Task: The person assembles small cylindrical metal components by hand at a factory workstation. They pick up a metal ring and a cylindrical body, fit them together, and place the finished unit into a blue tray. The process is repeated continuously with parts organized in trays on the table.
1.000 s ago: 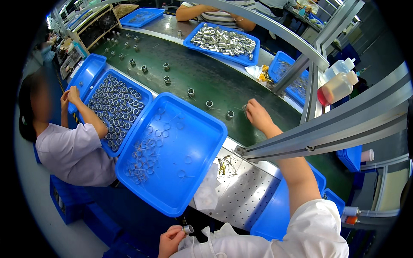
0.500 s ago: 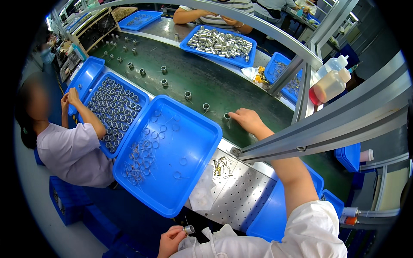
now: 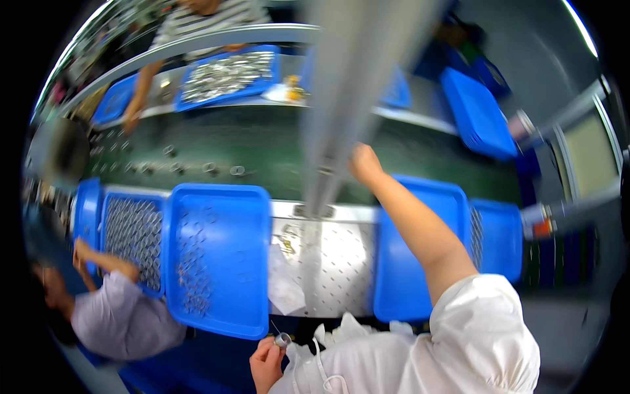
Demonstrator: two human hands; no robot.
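Observation:
My left hand (image 3: 266,362), low in the picture at the front of my shirt, is closed on a short silver metal sleeve (image 3: 282,340) with a thin wire sticking out of it. My right hand (image 3: 366,164) reaches over the green belt (image 3: 420,151). A metal post partly covers it and motion smears it, so its fingertips and anything in them stay hidden. Several small metal sleeves (image 3: 237,171) stand on the belt left of the post. Between my arms, a perforated metal plate (image 3: 341,289) carries some small brass-coloured pieces (image 3: 286,241).
A large blue tray (image 3: 252,262) holds thin wire rings; beside it a tray (image 3: 164,217) is full of sleeves. Blue trays (image 3: 420,253) lie under my right arm. The post (image 3: 328,118) rises before me. One co-worker sits left; another's arm (image 3: 138,98) reaches over the belt.
The view has swung to the right, and the post now stands mid-picture. My right hand, earlier at a sleeve on the belt, is now partly behind the post. My left hand keeps its sleeve.

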